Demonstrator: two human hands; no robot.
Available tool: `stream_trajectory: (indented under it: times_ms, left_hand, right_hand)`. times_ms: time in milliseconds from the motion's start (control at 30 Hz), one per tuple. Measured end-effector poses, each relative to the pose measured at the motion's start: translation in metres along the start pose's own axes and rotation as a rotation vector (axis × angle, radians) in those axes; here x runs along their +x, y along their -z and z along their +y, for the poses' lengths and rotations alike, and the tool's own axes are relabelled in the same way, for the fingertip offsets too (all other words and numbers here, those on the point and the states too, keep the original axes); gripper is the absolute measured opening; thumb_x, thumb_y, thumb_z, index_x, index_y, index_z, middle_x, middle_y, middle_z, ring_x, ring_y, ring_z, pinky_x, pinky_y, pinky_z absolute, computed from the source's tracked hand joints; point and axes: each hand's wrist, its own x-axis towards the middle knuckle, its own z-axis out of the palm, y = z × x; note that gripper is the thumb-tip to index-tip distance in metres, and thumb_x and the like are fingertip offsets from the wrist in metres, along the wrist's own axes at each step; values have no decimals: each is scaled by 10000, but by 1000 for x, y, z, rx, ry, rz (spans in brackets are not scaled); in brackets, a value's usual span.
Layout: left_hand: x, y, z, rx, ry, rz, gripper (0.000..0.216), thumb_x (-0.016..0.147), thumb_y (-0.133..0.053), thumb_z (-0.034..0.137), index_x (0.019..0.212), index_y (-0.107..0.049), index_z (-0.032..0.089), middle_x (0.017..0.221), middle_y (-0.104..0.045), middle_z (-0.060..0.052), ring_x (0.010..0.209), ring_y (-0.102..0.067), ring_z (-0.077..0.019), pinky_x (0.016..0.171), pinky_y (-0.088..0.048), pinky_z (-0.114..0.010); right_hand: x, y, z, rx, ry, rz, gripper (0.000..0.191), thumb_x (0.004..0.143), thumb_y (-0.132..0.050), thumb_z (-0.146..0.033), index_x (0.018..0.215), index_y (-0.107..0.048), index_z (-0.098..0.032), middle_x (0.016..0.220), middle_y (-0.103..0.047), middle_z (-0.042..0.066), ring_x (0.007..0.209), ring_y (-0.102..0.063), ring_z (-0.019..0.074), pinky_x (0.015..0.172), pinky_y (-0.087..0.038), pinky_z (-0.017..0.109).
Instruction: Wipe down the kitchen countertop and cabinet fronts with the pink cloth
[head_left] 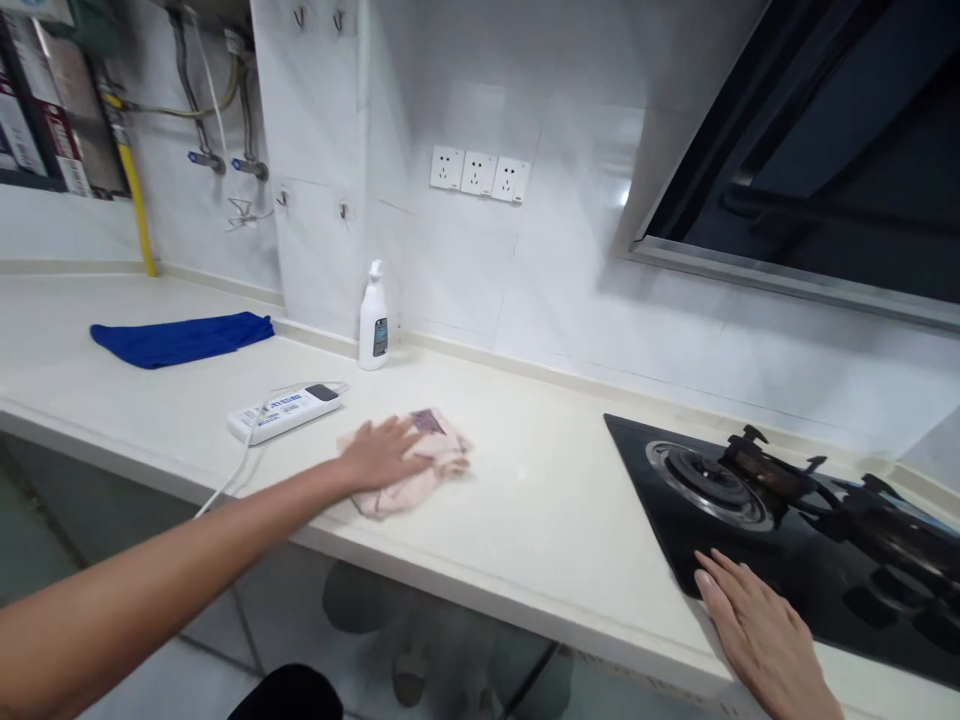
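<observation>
My left hand (384,452) lies flat with its fingers spread on a pale pink cloth (409,492), pressing it against the white counter (540,530). A dark purple patch shows on the cloth's far side, and its edges look slightly blurred. At the lower right, my right hand (757,630) rests with straight fingers over the front left edge of the black gas stove (637,480), holding nothing. Behind and left of the cloth stands an upright white spray bottle (373,325). A white power strip (286,412) with a cable lies left of my left hand.
A folded blue cloth (184,338) lies on the counter at the left. Burner grates (780,475) stand up from the stove, with a dark range hood (825,150) above. Wall sockets (478,174) are at the back. The power strip's white cable (232,475) hangs over the front edge.
</observation>
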Motion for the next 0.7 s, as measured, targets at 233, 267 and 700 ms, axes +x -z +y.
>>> stream_trajectory:
  times_ms: [233, 267, 700]
  left_hand:
    - [78, 16, -15, -11, 291, 34, 996, 905, -325, 864, 1646, -381, 201, 1762, -207, -224, 1578, -124, -605, 1144, -137, -862]
    - [87, 13, 0, -20, 269, 25, 993, 909, -314, 864, 1656, -361, 211, 1772, -184, -207, 1585, -105, -597, 1153, -122, -859]
    - [-2, -40, 237, -168, -580, -280, 923, 902, -347, 866, 1676, -284, 367, 1789, -62, -11, 1661, 50, -352, 1301, 39, -690]
  right_hand:
    - [5, 8, -7, 31, -29, 4, 697, 1010, -261, -678, 1258, -772, -272, 1406, -708, 60, 1375, -585, 368, 1141, -457, 598]
    - [6, 9, -9, 30, -40, 3, 703, 1012, -255, -681, 1253, -775, -272, 1406, -708, 59, 1373, -587, 366, 1140, -457, 598]
    - [10, 14, -13, -5, -34, -42, 681, 1007, -236, -634, 1309, -739, -289, 1473, -663, 51, 1408, -553, 325, 1187, -389, 584]
